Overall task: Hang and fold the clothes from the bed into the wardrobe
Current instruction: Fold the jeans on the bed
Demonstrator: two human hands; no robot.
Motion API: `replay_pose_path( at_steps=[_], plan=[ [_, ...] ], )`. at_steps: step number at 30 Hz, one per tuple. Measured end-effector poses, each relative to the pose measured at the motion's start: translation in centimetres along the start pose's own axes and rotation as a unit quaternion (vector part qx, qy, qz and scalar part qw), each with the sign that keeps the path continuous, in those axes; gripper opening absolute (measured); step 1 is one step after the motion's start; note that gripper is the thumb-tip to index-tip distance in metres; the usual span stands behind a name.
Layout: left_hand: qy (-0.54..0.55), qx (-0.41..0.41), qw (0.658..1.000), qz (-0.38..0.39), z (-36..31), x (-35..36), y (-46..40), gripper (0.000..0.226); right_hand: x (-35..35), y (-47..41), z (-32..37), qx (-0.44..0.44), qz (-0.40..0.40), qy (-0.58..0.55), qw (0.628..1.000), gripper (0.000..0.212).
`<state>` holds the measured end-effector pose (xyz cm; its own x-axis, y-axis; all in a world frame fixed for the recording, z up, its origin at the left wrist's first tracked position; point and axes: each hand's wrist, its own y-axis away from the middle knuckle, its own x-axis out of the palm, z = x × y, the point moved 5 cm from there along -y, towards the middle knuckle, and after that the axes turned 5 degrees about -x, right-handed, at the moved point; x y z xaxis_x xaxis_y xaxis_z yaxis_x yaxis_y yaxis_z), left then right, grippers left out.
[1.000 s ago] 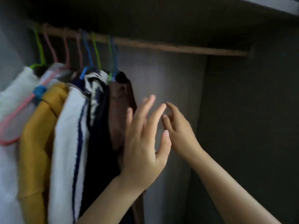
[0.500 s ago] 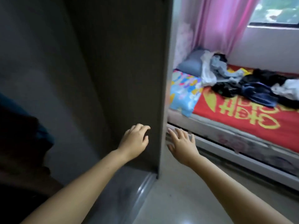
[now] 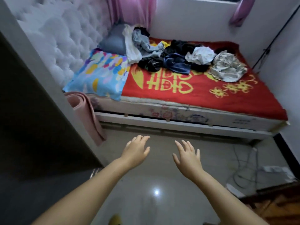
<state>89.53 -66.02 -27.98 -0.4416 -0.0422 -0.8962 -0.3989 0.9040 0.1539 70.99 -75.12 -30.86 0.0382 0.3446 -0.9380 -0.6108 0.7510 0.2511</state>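
A heap of loose clothes (image 3: 177, 57) lies along the far side of the bed (image 3: 203, 93), which has a red cover with yellow characters. The heap holds dark, navy, grey and white garments, with a pale patterned one (image 3: 227, 67) at its right end. My left hand (image 3: 136, 151) and my right hand (image 3: 186, 155) reach out over the floor in front of the bed, fingers spread, holding nothing. Both are well short of the clothes. The wardrobe's dark side panel (image 3: 32, 119) fills the left edge; its inside is out of view.
A colourful pillow (image 3: 99, 73) and a grey pillow (image 3: 113, 41) lie at the bed's left end. A rolled pink mat (image 3: 86, 111) leans between wardrobe and bed. Cables and a power strip (image 3: 272, 169) lie on the floor at right. The tiled floor (image 3: 154, 184) is glossy.
My view has swung from the hanging clothes inside the wardrobe round to the bed. Both hands left the hung garments and now stretch toward the bed, holding nothing.
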Motion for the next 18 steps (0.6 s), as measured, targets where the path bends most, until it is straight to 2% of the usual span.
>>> replay_pose_path(
  at_steps=[5, 14, 18],
  plan=[
    [0.011, 0.044, 0.999, 0.024, -3.5, 1.4, -4.0, 0.046, -1.5, -1.8, -5.4, 0.026, -0.003, -0.001, 1.0, 0.056],
    [0.034, 0.12, 0.991, 0.053, -8.5, -0.5, -19.4, 0.044, -6.4, -12.5, -11.3, 0.099, -0.023, -0.059, 0.993, 0.054],
    [0.012, 0.144, 0.987, 0.066, -9.1, -2.2, -27.1, 0.044, -9.2, -18.1, -12.9, 0.108, -0.033, -0.08, 0.99, 0.054]
  ],
)
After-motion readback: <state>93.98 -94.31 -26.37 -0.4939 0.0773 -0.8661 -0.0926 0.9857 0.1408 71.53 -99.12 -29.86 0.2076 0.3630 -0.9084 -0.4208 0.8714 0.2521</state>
